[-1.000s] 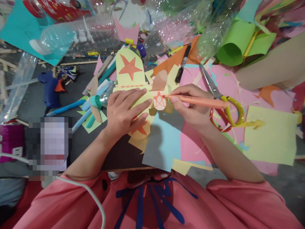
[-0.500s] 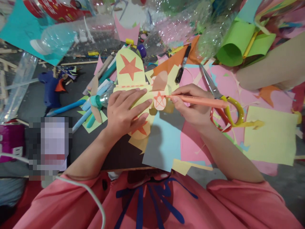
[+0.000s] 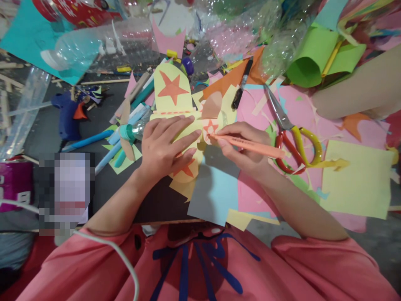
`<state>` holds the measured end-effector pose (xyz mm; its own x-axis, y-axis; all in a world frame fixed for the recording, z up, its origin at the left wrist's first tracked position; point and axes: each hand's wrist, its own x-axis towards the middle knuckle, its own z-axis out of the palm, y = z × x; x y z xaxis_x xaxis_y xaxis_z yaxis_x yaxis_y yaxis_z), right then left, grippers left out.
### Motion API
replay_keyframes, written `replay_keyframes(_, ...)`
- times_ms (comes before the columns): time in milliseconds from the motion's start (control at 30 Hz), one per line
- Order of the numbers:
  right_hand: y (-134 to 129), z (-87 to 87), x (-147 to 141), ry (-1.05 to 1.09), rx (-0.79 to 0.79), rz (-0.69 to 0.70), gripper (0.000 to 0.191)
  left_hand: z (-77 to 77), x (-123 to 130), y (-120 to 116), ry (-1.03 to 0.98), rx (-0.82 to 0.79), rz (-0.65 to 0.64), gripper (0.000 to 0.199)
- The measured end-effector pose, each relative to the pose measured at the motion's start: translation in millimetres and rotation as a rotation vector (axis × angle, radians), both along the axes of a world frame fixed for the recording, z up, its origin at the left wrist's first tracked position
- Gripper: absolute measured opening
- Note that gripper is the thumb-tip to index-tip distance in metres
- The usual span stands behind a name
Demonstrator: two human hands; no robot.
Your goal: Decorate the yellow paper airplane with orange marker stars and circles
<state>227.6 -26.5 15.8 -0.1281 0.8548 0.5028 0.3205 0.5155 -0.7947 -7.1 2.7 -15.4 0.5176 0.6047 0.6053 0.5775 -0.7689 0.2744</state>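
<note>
A yellow paper-covered bottle model (image 3: 188, 119) with a green cap (image 3: 127, 132) lies on its side at the centre. One of its wings bears an orange star (image 3: 173, 87). My left hand (image 3: 166, 144) rests flat on the model with fingers spread, partly covering a lower wing with another star. In my right hand (image 3: 247, 146) is an orange marker (image 3: 250, 145), its tip touching a small pale rounded tab (image 3: 206, 134) that carries a small orange star, partly coloured in.
Scissors (image 3: 294, 133) lie right of my right hand, a black marker (image 3: 242, 85) above it. A blue glue gun (image 3: 66, 117) and a phone (image 3: 73, 179) are at left. Clear bottles (image 3: 125, 44) lie behind; another person's arm (image 3: 360, 83) reaches in at right.
My right hand has shifted slightly left and down with the marker, whose tip moved to the star's lower part. More orange fills the small star. My left hand stays in place.
</note>
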Motion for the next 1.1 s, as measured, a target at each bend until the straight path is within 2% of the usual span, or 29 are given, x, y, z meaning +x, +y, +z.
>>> replay_keyframes(233,-0.4,-6.1,-1.4,-0.055,0.07,-0.021,0.01,-2.4,0.3,1.2,-0.038,-0.03,-0.018,0.033)
replay_keyframes(400,2.1,-7.5,-2.7,-0.112,0.149,-0.036,0.012,-2.2,-1.1,0.9,0.014,-0.087,-0.013,0.037)
replay_keyframes(633,6.4,-7.6,-1.9,-0.178,0.296,-0.019,0.019,-0.9,1.1,0.1,-0.001,0.069,0.009,0.033)
replay_keyframes(833,8.5,-9.6,-2.2,-0.218,0.374,-0.013,0.017,-2.6,0.2,-0.3,0.018,-0.085,0.013,0.038)
replay_keyframes(933,7.7,-11.1,-2.5,-0.247,0.368,-0.018,0.016,-3.4,-0.6,0.6,-0.019,-0.109,-0.004,0.036)
replay_keyframes(1100,5.5,-18.3,-5.8,-0.27,0.363,-0.07,0.018,-1.7,-0.3,0.7,-0.017,0.012,-0.023,0.031)
